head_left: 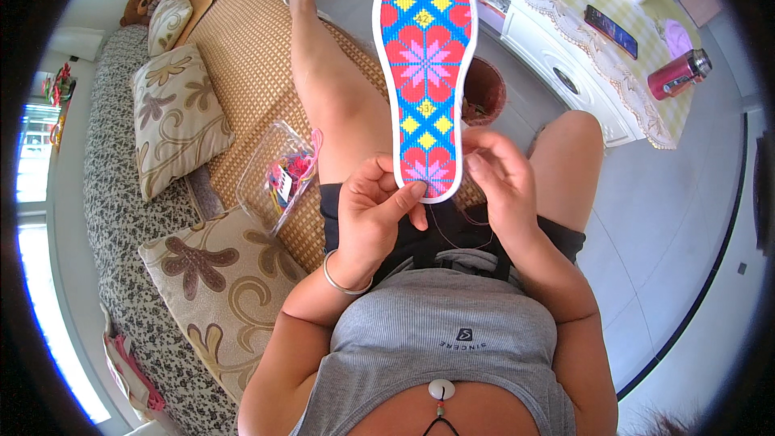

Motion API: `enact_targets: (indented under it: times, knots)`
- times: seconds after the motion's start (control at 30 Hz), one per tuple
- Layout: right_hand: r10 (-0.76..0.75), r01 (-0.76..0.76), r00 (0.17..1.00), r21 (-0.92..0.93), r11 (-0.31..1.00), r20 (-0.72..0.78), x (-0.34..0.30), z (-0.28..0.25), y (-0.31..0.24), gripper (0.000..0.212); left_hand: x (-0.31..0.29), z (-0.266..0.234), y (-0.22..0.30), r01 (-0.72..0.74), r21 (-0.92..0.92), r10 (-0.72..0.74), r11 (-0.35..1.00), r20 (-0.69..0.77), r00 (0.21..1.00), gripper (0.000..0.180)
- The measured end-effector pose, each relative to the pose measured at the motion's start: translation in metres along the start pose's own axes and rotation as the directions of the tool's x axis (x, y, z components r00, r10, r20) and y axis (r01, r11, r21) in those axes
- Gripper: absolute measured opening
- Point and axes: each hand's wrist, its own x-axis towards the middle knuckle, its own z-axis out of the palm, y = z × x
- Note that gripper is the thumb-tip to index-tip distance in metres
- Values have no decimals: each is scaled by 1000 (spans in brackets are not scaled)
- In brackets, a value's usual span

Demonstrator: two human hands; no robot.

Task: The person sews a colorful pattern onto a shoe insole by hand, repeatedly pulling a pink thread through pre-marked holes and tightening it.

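An embroidered insole (424, 64) with red and pink flowers, a blue lattice and yellow diamonds stands out in front of me, heel end toward me. My left hand (375, 206) grips it at the heel, thumb on the patterned face and fingers behind. Beside the lower right edge is my right hand (502, 178), its fingers curled together. Whatever those fingers pinch is too small or hidden to make out. A thin dark thread (452, 241) loops below the heel, over my lap, toward my right hand.
On the woven seat mat (258, 56) to my left lies a clear plastic box (262, 165) with coloured thread bundles (295, 168). Patterned cushions (182, 117) line the sofa. A reddish bin (484, 90) stands beyond the insole. The table holds a phone (611, 31) and flask (678, 74).
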Motion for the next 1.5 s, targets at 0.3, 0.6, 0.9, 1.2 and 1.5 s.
enact_targets:
  times: [0.3,0.6,0.9,1.2,1.5]
  knots:
    - [-545,698,710,-547,462,446,-3,14,-41,13,3,4,-5,-153,177,161,972,-31,987,15]
    - [-239,362,932,676,641,-272,-13,-216,-133,28,52,-92,46,-449,671,754,590,-260,603,7]
    - [-629,365,379,-514,776,-679,-29,-332,-140,23,40,-90,35,-354,491,552,796,-351,756,8]
    - [-459,489,860,-614,620,222,11,3,-42,15,12,-5,17,-222,133,240,966,-136,961,12]
    - [-471,604,787,-655,454,399,12,28,-37,21,4,-3,14,-260,127,265,957,-26,964,13]
